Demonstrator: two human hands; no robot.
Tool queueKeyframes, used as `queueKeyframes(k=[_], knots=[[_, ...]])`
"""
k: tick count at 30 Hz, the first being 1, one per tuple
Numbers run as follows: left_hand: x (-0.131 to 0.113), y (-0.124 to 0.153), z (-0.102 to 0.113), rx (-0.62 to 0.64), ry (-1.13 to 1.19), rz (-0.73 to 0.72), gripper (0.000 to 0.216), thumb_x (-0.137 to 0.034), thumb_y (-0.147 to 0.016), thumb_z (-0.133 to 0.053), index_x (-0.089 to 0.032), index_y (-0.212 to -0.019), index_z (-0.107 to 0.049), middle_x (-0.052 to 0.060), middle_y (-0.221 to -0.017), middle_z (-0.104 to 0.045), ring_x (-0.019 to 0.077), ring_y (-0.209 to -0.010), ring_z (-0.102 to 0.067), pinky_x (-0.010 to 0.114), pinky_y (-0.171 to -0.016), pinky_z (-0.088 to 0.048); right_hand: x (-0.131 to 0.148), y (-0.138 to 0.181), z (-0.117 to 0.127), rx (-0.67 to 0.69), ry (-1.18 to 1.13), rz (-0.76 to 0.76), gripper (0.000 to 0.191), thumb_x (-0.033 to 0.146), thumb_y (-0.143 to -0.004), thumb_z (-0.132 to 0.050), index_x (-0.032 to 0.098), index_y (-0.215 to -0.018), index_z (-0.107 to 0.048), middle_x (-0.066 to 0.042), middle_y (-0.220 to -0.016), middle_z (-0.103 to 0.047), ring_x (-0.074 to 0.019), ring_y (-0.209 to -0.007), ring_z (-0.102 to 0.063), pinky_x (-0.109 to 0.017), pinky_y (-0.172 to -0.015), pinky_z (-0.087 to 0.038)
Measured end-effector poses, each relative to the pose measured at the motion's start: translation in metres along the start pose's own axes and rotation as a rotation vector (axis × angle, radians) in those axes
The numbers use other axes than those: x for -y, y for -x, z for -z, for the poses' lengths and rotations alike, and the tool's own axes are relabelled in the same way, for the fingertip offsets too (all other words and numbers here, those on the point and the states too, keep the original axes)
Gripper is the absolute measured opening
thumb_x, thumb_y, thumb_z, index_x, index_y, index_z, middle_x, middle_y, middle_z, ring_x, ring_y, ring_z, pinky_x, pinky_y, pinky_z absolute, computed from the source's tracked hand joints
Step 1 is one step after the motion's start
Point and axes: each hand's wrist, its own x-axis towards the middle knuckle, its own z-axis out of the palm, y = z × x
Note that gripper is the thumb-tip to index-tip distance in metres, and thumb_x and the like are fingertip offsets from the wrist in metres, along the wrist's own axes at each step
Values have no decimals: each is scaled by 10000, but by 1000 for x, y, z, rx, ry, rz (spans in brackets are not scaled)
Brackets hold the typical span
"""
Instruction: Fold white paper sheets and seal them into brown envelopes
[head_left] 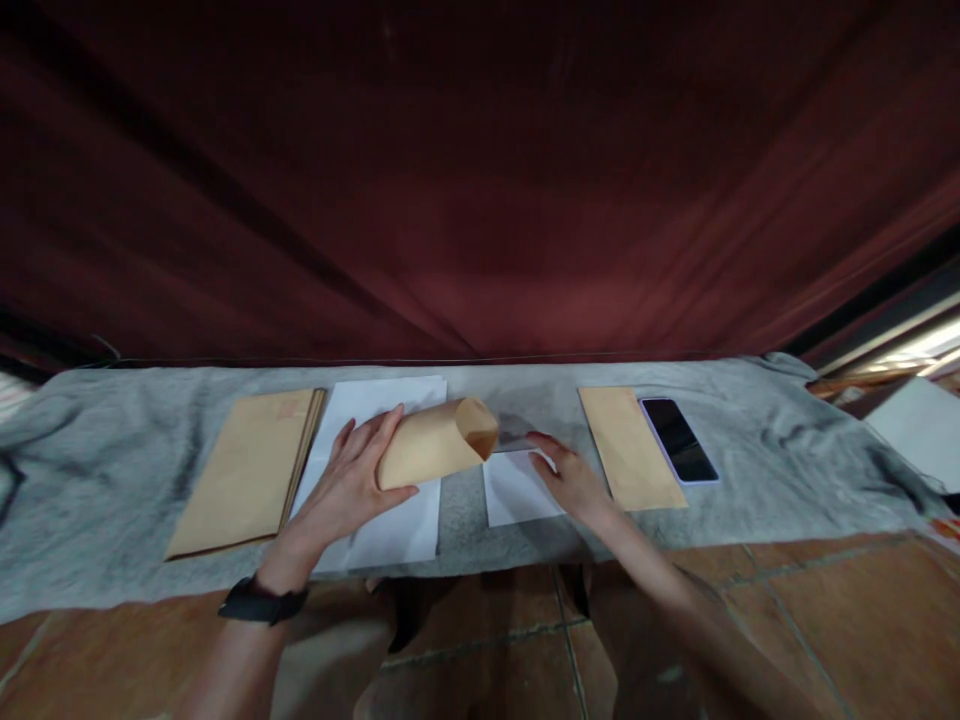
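We see a grey cloth [97, 470] spread over the low surface, rumpled at its left and right ends. Near its left end lies a stack of brown envelopes [244, 468], with white sheets of paper [397, 530] just beside it toward the middle. Toward the right end a single brown envelope [630, 445] lies flat, and a dark phone [679, 440] rests against its right edge. Behind the far edge hangs a dark red curtain [480, 180]. Below the near edge we see brown floor tiles [825, 620].
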Motion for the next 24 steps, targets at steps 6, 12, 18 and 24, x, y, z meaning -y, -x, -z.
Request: queueKeyframes(k=[6,12,18,24], knots=[[3,3,-3,76,3,-9,1104,-403,-759,-746,-256,-1605,-51,146,-1506,-465,332,-1396,-424,591,-1194,-206,12,28,-45,100,474,207,532,370,-998,-488,205,-1502,-450,-108,-1607,-356,-317,-1476,-335,-567,-1202,-273],[-3,5,-7,152,1,-6,1078,-362,-719,-770,-309,-1594,-143,118,-1476,-462,331,-1405,-388,601,-1194,-170,4,35,-55,80,555,248,517,394,-1012,-457,211,-1495,-458,-116,-1610,-345,-313,-1474,-340,-578,-1203,-235],[5,4,-14,173,-16,49,1075,-349,-688,-774,-317,-1585,-183,126,-1498,-428,347,-1421,-357,630,-1191,-128,2,34,-55,81,567,262,544,405,-1009,-464,211,-1516,-426,-126,-1602,-362,-318,-1463,-357,-580,-1196,-239],[24,3,-17,168,-56,144,1072,-382,-679,-779,-284,-1579,-205,185,-1532,-381,394,-1457,-295,693,-1162,-101,1,35,-55,88,590,271,579,410,-1014,-454,215,-1551,-362,-129,-1608,-350,-317,-1463,-355,-573,-1196,-231]])
